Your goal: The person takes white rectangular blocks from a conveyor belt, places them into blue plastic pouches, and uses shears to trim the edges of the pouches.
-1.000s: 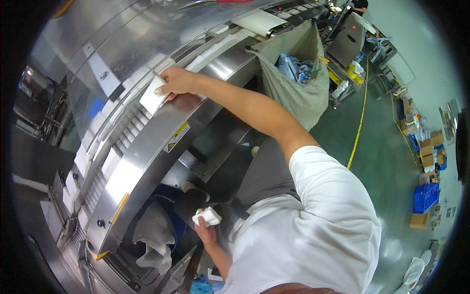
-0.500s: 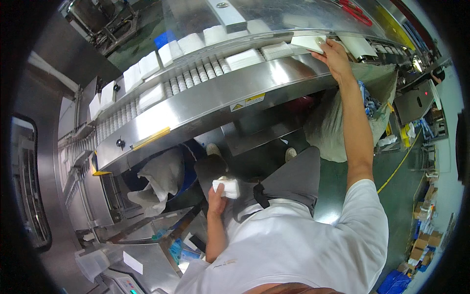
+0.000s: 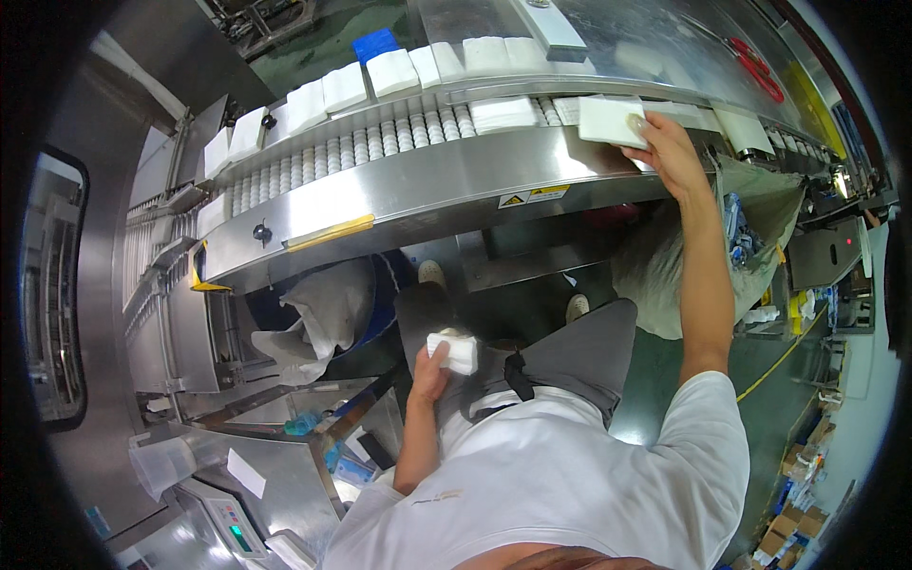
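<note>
My left hand (image 3: 430, 372) is closed round a small stack of white folded tissues (image 3: 453, 353), held low in front of my legs. Up at the right end of the roller conveyor (image 3: 361, 148), the fingers of my right hand (image 3: 673, 152) grip the edge of a flat white folded tissue stack (image 3: 605, 121), which is above the steel front rail. Beside it on the rollers lies another white stack (image 3: 503, 114). What exactly the white material is, I cannot tell.
More white stacks (image 3: 344, 87) line the ledge behind the rollers, with a blue block (image 3: 376, 45) among them. Red-handled scissors (image 3: 756, 71) lie on the steel top. A cloth sack (image 3: 655, 285) hangs at right; a scale (image 3: 228, 521) stands at lower left.
My right hand has drawn the white stack up off the conveyor, toward the front rail. The view has shifted. Stacks on the rollers have moved left; my left hand still holds its stack.
</note>
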Tool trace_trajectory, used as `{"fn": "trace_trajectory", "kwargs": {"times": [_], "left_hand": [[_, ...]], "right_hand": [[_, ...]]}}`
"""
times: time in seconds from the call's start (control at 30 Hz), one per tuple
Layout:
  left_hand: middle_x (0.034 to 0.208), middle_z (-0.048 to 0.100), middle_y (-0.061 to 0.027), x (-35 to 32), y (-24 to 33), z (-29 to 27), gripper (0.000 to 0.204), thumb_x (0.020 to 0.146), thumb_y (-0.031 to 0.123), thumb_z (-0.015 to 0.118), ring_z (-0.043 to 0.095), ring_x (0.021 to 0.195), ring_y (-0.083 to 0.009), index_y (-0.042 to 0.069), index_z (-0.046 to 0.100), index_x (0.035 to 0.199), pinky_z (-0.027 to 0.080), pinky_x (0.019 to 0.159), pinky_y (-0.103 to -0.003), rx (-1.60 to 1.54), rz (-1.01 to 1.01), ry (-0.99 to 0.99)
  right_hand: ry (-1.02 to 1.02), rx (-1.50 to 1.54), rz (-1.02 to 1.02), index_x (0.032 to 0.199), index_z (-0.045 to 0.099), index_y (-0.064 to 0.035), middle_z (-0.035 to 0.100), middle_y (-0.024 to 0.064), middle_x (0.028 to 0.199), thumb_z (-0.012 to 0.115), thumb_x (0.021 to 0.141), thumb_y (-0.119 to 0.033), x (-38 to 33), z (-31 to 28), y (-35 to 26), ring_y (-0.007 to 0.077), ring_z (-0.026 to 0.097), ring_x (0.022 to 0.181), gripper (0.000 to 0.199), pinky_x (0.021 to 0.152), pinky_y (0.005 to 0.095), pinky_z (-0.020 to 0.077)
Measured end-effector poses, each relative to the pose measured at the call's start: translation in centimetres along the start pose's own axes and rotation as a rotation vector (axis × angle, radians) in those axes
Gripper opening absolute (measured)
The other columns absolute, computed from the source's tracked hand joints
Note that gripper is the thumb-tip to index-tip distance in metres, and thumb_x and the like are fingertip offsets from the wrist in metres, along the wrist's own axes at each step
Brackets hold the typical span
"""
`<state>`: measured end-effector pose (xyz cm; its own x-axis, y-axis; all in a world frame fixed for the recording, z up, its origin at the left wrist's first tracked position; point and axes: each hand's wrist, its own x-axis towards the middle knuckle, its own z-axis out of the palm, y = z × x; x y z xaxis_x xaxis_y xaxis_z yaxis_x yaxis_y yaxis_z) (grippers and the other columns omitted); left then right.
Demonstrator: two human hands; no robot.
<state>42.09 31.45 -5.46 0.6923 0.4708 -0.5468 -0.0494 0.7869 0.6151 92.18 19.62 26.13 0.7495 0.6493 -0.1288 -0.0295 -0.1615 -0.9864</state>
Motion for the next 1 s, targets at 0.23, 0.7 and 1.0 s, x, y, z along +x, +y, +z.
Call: {"fn": "trace_trajectory", "kwargs": {"times": [0.23, 0.7, 1.0], "left_hand": [[0.118, 0.071, -0.0099, -0.3, 0.1, 0.4, 0.034, 0.102, 0.023, 0.067, 0.070, 0.102, -0.0218, 0.001, 0.063, 0.128, 0.055, 0.092, -0.040, 0.015, -0.037, -0.034], [0.114, 0.072, -0.0099, 3.2, -5.8, -0.4, 0.036, 0.102, 0.026, 0.068, 0.070, 0.101, -0.0213, 0.002, 0.063, 0.128, 0.056, 0.090, -0.040, 0.334, -0.070, -0.162], [0.126, 0.068, -0.0133, -3.0, -1.1, 1.9, 0.044, 0.102, 0.023, 0.068, 0.068, 0.113, -0.0266, -0.001, 0.057, 0.137, 0.057, 0.095, -0.042, 0.165, -0.081, -0.009]], "right_hand": [[0.106, 0.128, -0.133, 0.136, 0.053, 0.0067, 0.063, 0.0176, 0.133, 0.056, 0.106, -0.015, -3.4, -8.1, 5.8, 0.0287, 0.065, 0.121, 0.037, 0.103, 0.0422, 0.0586], [0.386, -0.056, -0.165, 0.139, 0.048, 0.0021, 0.065, 0.0178, 0.129, 0.063, 0.102, -0.015, -10.0, -11.9, 4.9, 0.0259, 0.066, 0.118, 0.044, 0.096, 0.0375, 0.0587], [0.256, -0.934, -0.301, 0.119, 0.064, 0.0017, 0.071, 0.0167, 0.106, 0.064, 0.097, -0.010, -9.5, -10.8, 3.1, 0.0263, 0.073, 0.087, 0.025, 0.081, 0.0380, 0.0579]]}}
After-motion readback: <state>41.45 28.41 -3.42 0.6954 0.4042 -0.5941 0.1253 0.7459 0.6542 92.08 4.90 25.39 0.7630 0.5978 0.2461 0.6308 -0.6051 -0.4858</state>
